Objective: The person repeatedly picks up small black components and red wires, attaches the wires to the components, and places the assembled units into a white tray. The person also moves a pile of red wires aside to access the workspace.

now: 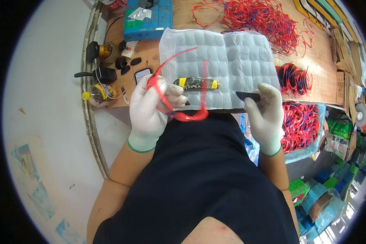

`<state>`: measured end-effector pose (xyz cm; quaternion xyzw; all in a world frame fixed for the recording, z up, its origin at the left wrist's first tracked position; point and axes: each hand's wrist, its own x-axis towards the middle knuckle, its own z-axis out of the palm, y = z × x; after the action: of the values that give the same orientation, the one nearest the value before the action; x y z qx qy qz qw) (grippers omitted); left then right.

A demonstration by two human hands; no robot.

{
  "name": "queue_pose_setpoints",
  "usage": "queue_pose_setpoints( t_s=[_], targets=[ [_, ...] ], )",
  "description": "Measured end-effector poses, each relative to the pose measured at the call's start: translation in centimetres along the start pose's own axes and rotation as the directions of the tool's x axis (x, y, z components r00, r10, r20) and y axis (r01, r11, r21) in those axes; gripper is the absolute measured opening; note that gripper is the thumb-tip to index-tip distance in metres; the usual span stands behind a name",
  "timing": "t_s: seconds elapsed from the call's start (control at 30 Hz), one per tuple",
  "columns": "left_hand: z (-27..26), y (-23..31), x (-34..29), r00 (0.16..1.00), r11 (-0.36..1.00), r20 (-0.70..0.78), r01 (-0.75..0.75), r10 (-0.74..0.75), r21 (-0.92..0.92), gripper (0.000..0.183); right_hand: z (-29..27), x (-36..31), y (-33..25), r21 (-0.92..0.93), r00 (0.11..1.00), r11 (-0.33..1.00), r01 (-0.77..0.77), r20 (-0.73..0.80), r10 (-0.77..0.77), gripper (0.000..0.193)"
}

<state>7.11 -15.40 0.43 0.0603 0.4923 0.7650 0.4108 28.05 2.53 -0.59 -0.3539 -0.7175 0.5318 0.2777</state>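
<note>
My left hand (147, 106), in a white knit glove, is closed around a red plastic glasses frame (196, 116); its two temple arms stick upward and are partly blurred. A small dark bit shows by the fingertips, too small to name. My right hand (268, 116), also gloved, pinches a dark lens (245, 96) between thumb and fingers, apart from the frame. Under and beyond both hands lies a white quilted pad (203, 42). On it, between the hands, rests a short tool wrapped in yellow and black tape (197, 83).
Tangled red frames (260, 20) heap at the back right, with stacked frames (293, 79) nearer and a lined box of frames (301, 126) at right. A blue metal box (148, 20), phone (142, 75), bottle (97, 94) and loose dark lenses (121, 63) are at left.
</note>
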Motion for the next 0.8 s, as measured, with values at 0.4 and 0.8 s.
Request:
queue_pose_setpoints(
  t_s=[0.4,0.8],
  targets=[
    [5.1,-1.6,-1.4,0.807,0.770,0.589,-0.351,-0.039,0.533,0.053,0.5,-3.0,-5.2,0.326,0.955,0.942,0.078,0.247,-0.165,0.039],
    [13.5,-3.3,-3.3,0.856,0.522,0.493,-0.354,-0.154,0.776,0.038,-6.4,-0.3,-3.0,0.227,0.969,0.958,0.176,0.130,-0.209,0.026]
  ],
)
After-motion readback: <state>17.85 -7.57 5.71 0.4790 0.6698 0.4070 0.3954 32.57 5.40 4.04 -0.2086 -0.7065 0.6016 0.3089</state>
